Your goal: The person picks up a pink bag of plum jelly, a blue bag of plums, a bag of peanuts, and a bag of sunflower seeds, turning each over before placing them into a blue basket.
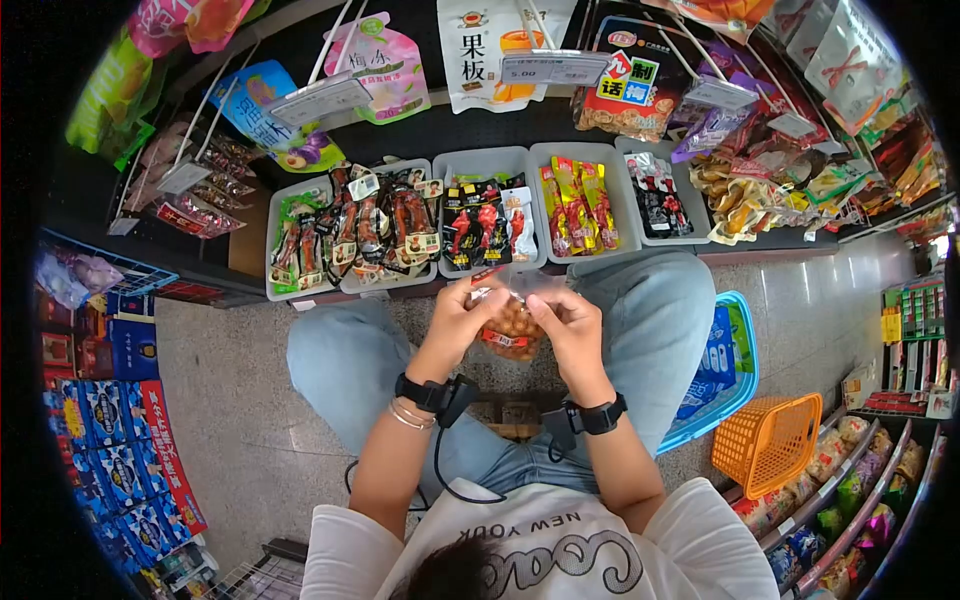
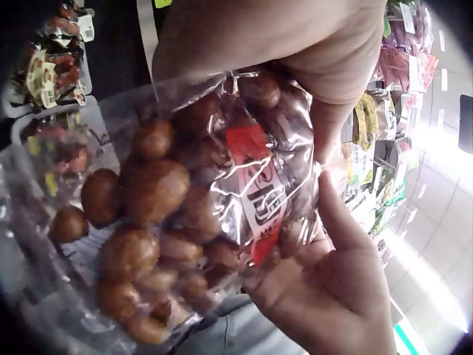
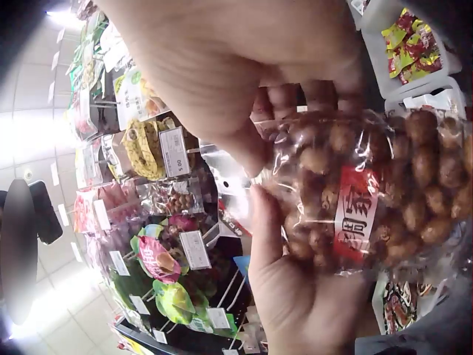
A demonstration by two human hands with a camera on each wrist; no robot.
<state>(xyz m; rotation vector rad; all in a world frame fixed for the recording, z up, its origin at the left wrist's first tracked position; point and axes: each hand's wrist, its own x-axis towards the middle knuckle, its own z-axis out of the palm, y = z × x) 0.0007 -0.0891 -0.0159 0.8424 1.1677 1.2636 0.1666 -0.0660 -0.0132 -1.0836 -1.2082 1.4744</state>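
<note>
A clear plastic bag of round brown snacks (image 1: 512, 328), with a red label bearing white characters, hangs between both hands over the lap. My left hand (image 1: 462, 318) pinches its upper edge on the left, thumb on the near side. On the other side my right hand (image 1: 570, 326) grips the same edge, and the two thumbs sit close together. In the left wrist view the bag (image 2: 159, 196) fills the middle, its glossy contents loose inside. The right wrist view shows the bag (image 3: 355, 192) with the thumbs nearly meeting at its edge.
Grey bins (image 1: 440, 270) of packaged snacks line the low shelf ahead. Above hang bags on hooks with price tags (image 1: 555, 68). A blue basket (image 1: 748, 350) and an orange basket (image 1: 768, 445) stand on the floor at right. Stacked blue boxes (image 1: 120, 450) are at left.
</note>
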